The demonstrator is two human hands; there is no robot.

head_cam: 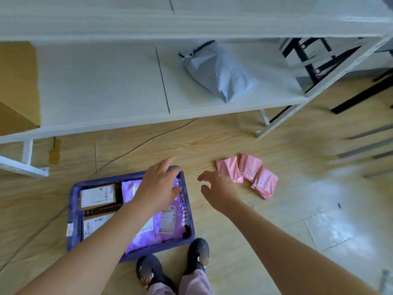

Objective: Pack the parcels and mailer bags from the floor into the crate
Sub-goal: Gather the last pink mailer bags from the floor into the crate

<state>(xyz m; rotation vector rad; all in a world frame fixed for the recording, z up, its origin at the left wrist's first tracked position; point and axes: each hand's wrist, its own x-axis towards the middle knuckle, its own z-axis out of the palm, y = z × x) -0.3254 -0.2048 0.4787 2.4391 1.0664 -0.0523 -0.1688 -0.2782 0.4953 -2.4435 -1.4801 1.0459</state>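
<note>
Wood floor (212, 141), left hand (158, 186) fingers (168, 162) spread over crate (102, 180) rim, right hand (221, 192) fingers loose near 3 mailers (248, 167)

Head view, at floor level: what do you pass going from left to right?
Labelled boxes → purple mailer bags → right hand → pink mailer bags.

A purple crate (74, 209) is set on the wood-grain floor (234, 241). 3 pink mailer bags (248, 175) are laid just right of the crate. Beyond the crate, a grey bag (219, 69) is borne on a white shelf (106, 86).
</note>
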